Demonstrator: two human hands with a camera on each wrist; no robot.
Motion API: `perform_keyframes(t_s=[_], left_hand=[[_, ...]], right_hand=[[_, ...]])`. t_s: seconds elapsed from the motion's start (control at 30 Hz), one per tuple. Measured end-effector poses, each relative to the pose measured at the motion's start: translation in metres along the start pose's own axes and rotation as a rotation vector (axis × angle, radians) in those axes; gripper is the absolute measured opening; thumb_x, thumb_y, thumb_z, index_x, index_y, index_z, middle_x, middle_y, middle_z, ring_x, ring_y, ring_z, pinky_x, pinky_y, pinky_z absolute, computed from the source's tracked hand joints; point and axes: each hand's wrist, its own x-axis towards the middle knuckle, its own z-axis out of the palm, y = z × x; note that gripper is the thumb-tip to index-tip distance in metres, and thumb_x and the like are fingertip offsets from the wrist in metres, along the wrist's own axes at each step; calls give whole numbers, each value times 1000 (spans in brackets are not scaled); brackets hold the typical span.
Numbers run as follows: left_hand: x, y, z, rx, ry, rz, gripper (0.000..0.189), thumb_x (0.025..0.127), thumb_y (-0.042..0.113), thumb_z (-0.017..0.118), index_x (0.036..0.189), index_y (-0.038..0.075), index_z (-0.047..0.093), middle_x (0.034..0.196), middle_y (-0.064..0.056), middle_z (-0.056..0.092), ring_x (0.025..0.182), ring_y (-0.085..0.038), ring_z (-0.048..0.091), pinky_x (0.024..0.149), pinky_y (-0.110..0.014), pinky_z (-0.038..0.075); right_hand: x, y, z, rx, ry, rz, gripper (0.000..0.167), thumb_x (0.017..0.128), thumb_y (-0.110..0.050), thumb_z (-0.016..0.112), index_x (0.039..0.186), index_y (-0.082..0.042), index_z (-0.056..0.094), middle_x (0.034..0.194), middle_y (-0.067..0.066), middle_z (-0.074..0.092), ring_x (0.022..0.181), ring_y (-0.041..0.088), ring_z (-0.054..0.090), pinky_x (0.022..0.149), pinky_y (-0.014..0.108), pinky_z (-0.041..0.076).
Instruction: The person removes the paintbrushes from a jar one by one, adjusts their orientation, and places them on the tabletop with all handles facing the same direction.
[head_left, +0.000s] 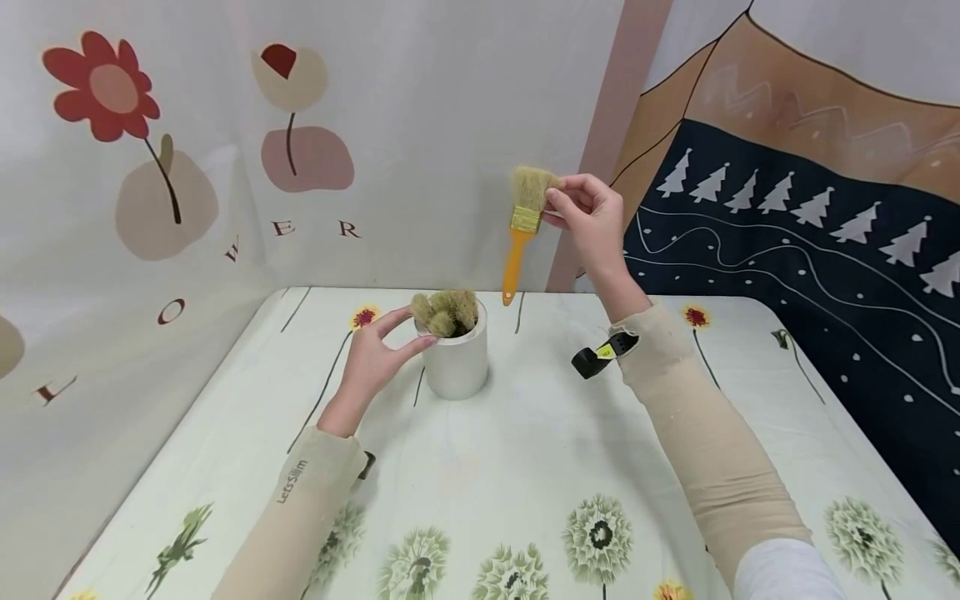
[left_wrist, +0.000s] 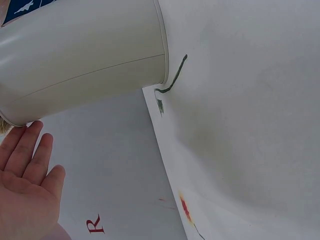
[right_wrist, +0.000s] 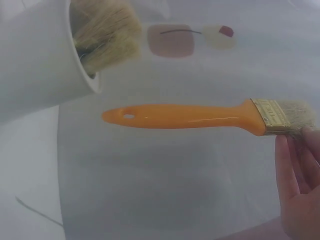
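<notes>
A paintbrush (head_left: 513,250) with an orange handle hangs handle-down in the air, right of and above a white cylindrical pot (head_left: 457,371). My right hand (head_left: 592,217) pinches it by the bristles between thumb and fingers; in the right wrist view the whole handle (right_wrist: 180,116) and gold ferrule show. On the left side of the pot, my left hand (head_left: 375,354) rests at the rim with thumb and index spread apart. The left wrist view has this hand's fingers (left_wrist: 37,155) fairly straight at the rim. Several bristle heads (head_left: 446,312) stick up from the pot; their handles are hidden inside.
The table is covered by a white cloth (head_left: 525,442) printed with flowers. Behind it hangs a pale curtain (head_left: 450,125) with flower and letter prints. A dark blue fabric (head_left: 750,242) with tree prints hangs at the right.
</notes>
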Motion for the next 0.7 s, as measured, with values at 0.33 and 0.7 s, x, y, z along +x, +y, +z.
perform_keyframes(t_s=[0.33,0.7], left_hand=[[-1,2,-1,-6,-8,-9,73,85,43,78,145,10,52,149,-12,53,146,-31,40,119,-54,34],[1,-1,0,-11,-6,-18,75,84,45,78,145,10,52,149,-13,53,146,-31,40,119,-53,34]], right_hand=[[-3,19,-9,-88,1,27,9,93,-8,69,101,-4,68,84,-10,71,77,4,71,73,18,60],[-8,38,-14,-106,5,88,8,93,-9,69,100,-7,68,85,-9,70,76,4,71,72,17,59]])
